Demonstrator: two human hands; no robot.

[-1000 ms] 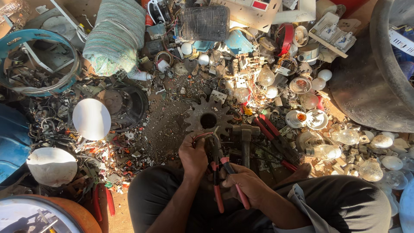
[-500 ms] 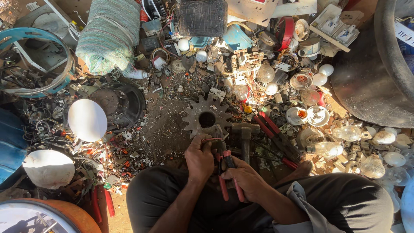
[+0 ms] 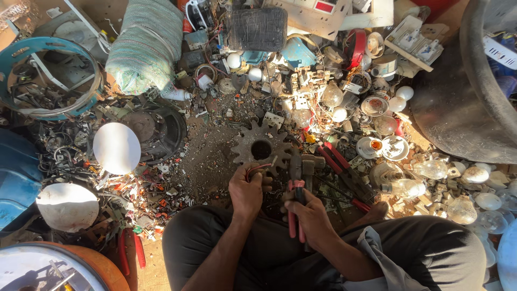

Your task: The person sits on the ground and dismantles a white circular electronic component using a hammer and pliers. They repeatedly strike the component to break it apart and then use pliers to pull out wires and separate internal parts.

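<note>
1. Head view: blue ring (image 3: 48, 48) at upper left is filled with tangled scrap.
2. Left hand (image 3: 249, 188) is closed on thin red wires (image 3: 257, 168), just below a toothed metal gear (image 3: 262, 146).
3. Right hand (image 3: 308, 215) is gripped round red-handled pliers (image 3: 294, 199); their tip is hard to make out.
4. Glass bulbs (image 3: 431, 170) are scattered at right.

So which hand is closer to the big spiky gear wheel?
Left. The left hand sits just below the gear wheel, nearly touching; the right hand, holding red-handled pliers, is lower and further right.
</note>
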